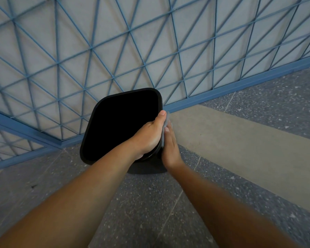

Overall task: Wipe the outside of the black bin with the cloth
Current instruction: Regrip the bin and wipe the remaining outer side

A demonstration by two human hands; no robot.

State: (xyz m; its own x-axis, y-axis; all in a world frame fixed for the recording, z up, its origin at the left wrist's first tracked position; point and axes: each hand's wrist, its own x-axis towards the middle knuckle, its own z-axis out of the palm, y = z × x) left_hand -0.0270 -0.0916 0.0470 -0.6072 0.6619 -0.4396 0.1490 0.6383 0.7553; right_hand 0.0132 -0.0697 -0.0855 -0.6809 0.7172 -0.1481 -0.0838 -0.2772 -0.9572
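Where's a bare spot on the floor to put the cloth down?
Bare floor lies right of the black bin, up to the blue skirting, and in front between the arms. It is crowded at the bin's right side, where both hands press the cloth.

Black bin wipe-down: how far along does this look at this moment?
Mid-job. The left hand grips the black bin at its right rim, steadying it. The right hand presses the grey cloth flat against the bin's right outer wall, so that side is in hand. Nothing visible shows which walls are already wiped: the other sides are hidden from the head view, and the black surface shows no marks. Assume they remain.
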